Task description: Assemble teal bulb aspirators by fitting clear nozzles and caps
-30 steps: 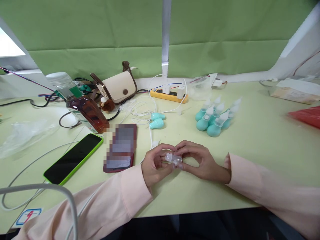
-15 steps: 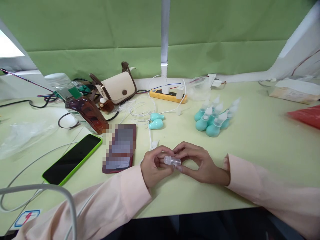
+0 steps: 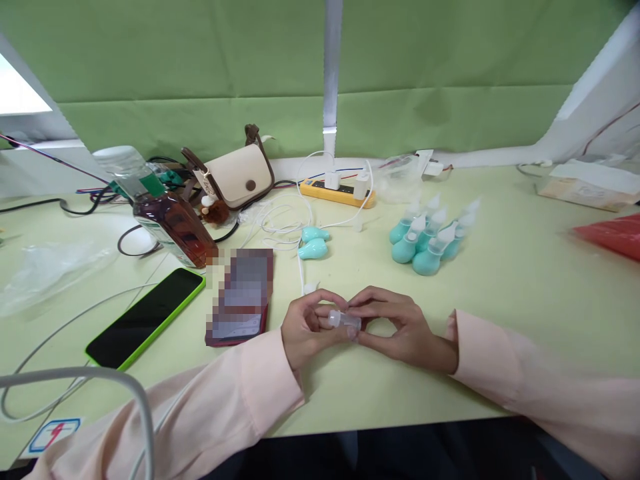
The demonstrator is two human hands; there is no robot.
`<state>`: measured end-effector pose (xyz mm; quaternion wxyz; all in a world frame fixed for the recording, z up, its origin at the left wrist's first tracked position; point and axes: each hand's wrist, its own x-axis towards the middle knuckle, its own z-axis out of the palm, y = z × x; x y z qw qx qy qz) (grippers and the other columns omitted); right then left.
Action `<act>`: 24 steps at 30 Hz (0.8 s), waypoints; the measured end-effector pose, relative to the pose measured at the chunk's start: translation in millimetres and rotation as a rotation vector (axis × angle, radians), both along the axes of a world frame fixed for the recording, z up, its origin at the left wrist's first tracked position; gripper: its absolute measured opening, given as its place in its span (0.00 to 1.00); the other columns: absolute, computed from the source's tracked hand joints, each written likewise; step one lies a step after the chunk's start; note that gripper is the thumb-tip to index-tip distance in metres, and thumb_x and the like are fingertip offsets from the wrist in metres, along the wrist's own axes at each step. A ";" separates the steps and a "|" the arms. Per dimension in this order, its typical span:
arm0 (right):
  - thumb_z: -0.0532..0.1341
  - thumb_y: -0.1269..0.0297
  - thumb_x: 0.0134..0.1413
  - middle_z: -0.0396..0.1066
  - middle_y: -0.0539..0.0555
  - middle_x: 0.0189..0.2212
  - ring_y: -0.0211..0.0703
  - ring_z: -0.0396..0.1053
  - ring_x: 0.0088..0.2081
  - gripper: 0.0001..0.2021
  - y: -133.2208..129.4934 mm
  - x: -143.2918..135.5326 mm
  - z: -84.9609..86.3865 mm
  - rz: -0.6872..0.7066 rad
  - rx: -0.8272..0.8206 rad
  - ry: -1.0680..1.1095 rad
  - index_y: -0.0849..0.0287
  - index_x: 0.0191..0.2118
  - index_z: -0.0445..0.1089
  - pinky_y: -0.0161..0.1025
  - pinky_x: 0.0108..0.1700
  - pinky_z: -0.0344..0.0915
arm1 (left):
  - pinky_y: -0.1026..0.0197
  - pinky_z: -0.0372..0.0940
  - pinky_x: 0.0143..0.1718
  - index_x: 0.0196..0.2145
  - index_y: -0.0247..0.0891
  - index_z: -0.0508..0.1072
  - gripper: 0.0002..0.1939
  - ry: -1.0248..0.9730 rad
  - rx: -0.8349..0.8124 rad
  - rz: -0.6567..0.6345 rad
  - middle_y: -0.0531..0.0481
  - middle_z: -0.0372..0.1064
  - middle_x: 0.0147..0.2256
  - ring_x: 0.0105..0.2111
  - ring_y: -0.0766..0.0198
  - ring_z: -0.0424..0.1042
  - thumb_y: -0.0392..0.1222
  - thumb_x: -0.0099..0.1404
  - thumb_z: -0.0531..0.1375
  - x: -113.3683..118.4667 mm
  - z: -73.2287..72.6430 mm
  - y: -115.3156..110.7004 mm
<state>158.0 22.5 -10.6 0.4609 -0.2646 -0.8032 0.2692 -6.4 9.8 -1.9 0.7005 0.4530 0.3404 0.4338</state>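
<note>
A small clear plastic tube point(image 3: 344, 319) with a flared end is held level between my fingertips, just above the table's front part. My left hand point(image 3: 307, 333) closes on it, with the thumb pressed along its near side. From the right, my right hand point(image 3: 400, 327) pinches the tube's other end between thumb and fingers. The fingertips partly hide that end. Beyond the hands, several turquoise bulbs with clear nozzles point(image 3: 427, 253) stand in a cluster. Two bare turquoise bulbs point(image 3: 313, 249) lie on their sides, and a small translucent nozzle point(image 3: 311, 287) lies behind my left hand.
On the left lie a phone with a green case point(image 3: 145, 319), a phone in a red case point(image 3: 243, 297) and a tilted bottle of brown liquid point(image 3: 175, 223). A cream bag point(image 3: 237, 177) and a yellow power strip point(image 3: 325, 192) are behind. White cables cross the table point(image 3: 500, 267).
My left thumb has slid forward over the tube's near side, and the tube has turned slightly in my fingers. Both hands stay in nearly the same place.
</note>
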 end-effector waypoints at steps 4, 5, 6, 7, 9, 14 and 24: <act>0.63 0.71 0.40 0.66 0.55 0.32 0.38 0.68 0.31 0.12 -0.1 0.6 -1.1 0.009 0.044 -0.006 0.58 0.36 0.69 0.35 0.30 0.68 | 0.67 0.61 0.23 0.29 0.35 0.61 0.17 -0.022 -0.015 -0.005 0.53 0.71 0.22 0.21 0.68 0.69 0.34 0.44 0.66 -0.3 0.9 -1.2; 0.63 0.71 0.40 0.66 0.55 0.32 0.38 0.68 0.31 0.12 -0.2 0.7 -1.2 0.013 0.050 -0.012 0.58 0.36 0.69 0.35 0.30 0.67 | 0.67 0.61 0.23 0.29 0.36 0.61 0.17 -0.025 -0.015 -0.007 0.53 0.70 0.22 0.21 0.67 0.69 0.34 0.44 0.66 -0.5 1.4 -1.6; 0.63 0.71 0.40 0.66 0.55 0.32 0.39 0.68 0.32 0.12 -0.3 0.7 -1.2 0.016 0.057 -0.019 0.58 0.36 0.69 0.35 0.31 0.67 | 0.67 0.62 0.24 0.29 0.36 0.60 0.18 -0.026 -0.013 -0.009 0.53 0.70 0.22 0.21 0.67 0.69 0.34 0.44 0.66 -0.7 1.7 -1.9; 0.63 0.71 0.40 0.66 0.55 0.33 0.39 0.68 0.32 0.12 -0.5 0.5 -1.0 0.019 0.066 -0.024 0.58 0.36 0.69 0.35 0.31 0.67 | 0.67 0.62 0.24 0.29 0.36 0.60 0.18 -0.027 -0.012 -0.013 0.53 0.70 0.22 0.21 0.67 0.70 0.34 0.44 0.66 -0.8 1.9 -2.2; 0.63 0.71 0.40 0.66 0.55 0.33 0.39 0.68 0.33 0.13 -0.7 0.1 -0.4 0.022 0.087 -0.022 0.58 0.37 0.69 0.35 0.31 0.67 | 0.67 0.62 0.24 0.29 0.36 0.59 0.18 -0.023 -0.005 -0.013 0.52 0.71 0.23 0.21 0.68 0.69 0.33 0.45 0.66 -0.5 1.8 -2.6; 0.61 0.72 0.41 0.66 0.54 0.33 0.38 0.67 0.34 0.14 -0.7 -0.3 2.0 -0.019 0.112 -0.035 0.56 0.38 0.68 0.36 0.32 0.67 | 0.66 0.62 0.26 0.31 0.35 0.61 0.17 0.010 0.043 0.010 0.51 0.71 0.23 0.24 0.67 0.69 0.33 0.45 0.65 1.2 0.4 -2.0; 0.60 0.70 0.44 0.65 0.54 0.35 0.39 0.66 0.36 0.14 0.1 1.1 3.9 -0.008 0.116 -0.092 0.55 0.40 0.67 0.37 0.35 0.66 | 0.67 0.60 0.25 0.33 0.36 0.61 0.18 0.040 0.075 -0.001 0.53 0.67 0.24 0.22 0.70 0.65 0.33 0.46 0.64 1.0 0.5 -3.4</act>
